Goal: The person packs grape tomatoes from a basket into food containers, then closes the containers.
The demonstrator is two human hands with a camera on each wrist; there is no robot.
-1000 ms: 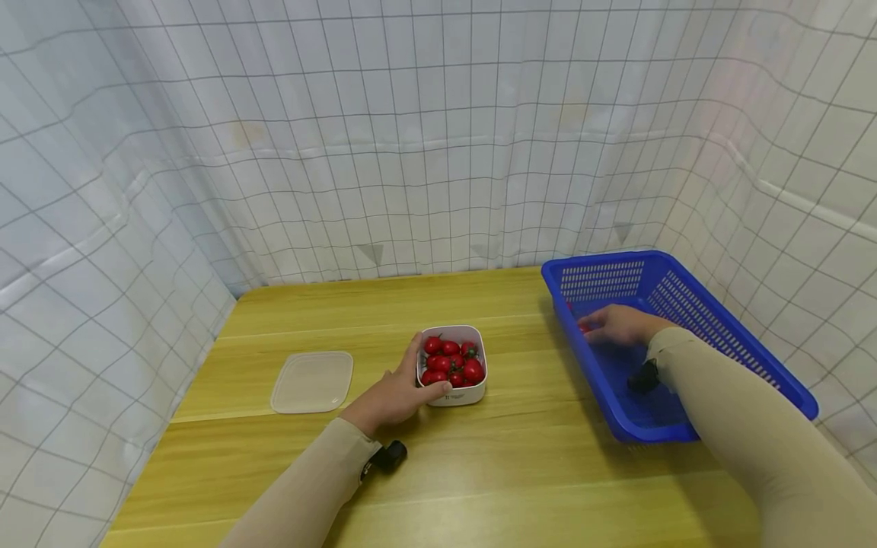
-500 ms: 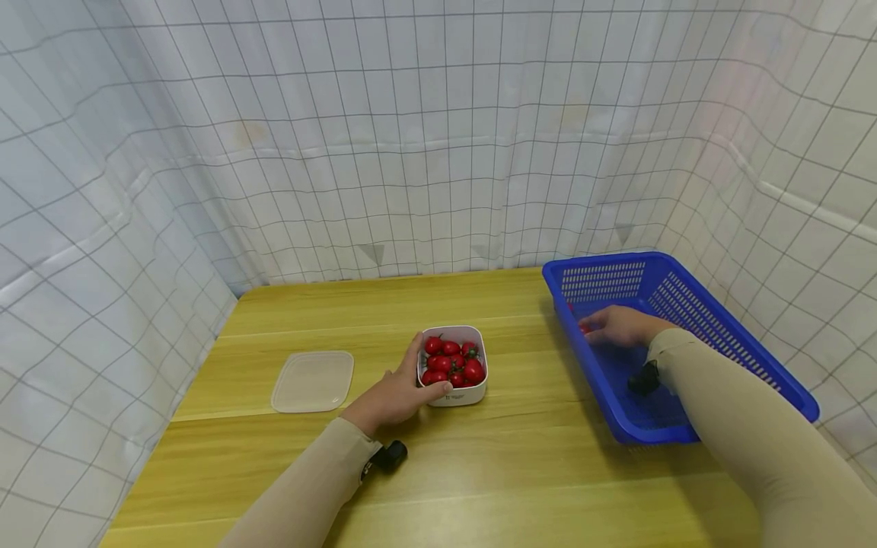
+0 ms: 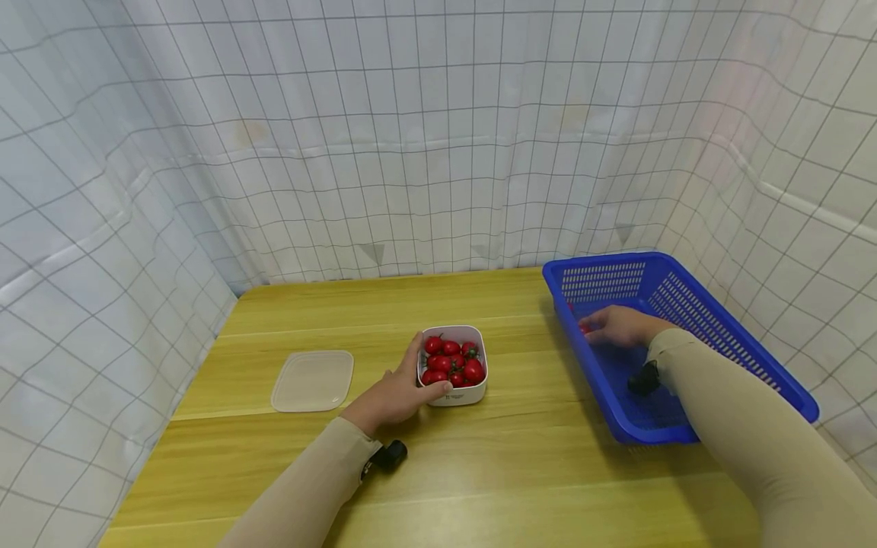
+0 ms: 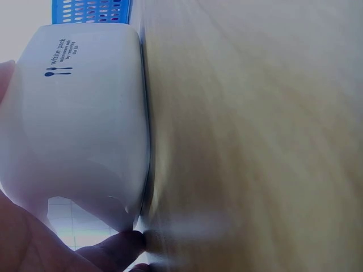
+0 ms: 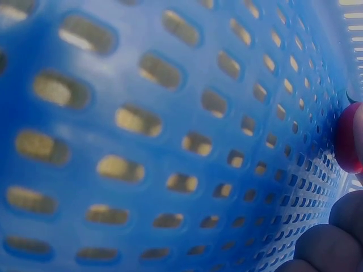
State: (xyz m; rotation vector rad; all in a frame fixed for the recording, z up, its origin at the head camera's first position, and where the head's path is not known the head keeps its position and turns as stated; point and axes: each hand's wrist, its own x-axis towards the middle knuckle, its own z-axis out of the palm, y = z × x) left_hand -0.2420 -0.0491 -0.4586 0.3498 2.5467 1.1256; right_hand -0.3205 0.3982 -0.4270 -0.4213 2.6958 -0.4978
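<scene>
- Left hand (image 3: 392, 396) fingers (image 3: 413, 356): I see them curled round the left side of the white box (image 3: 454, 365), thumb against its near wall. Left wrist view confirms it: fingertip touching the box's bottom edge where it meets the desk (image 3: 342, 449).
- Right hand (image 3: 620, 326) fingers: down inside the blue basket (image 3: 740, 342), at its far left corner. They look bent over a red tomato (image 3: 585, 329), but I can't tell if they pinch it or just touch it; only a sliver of red shows at the fingertips.
- Right wrist view: tomato (image 5: 350, 139) at the right edge against the perforated basket floor, fingertips just below it. Grip not resolvable there either.
- White box: upright on the desk, centre, lid off, filled with cherry tomatoes (image 3: 452, 361), green stems visible. "white pack" print on its side wall in the left wrist view.
- Lid (image 3: 313, 380): translucent, flat on the desk, left of the box, apart from it and from the left hand.
- Basket: on the desk's right side, well apart from the box, long axis running away from me.
- Both arms in beige sleeves, black wrist cameras on each.
- Gridded white curtain encloses the desk on three sides.
</scene>
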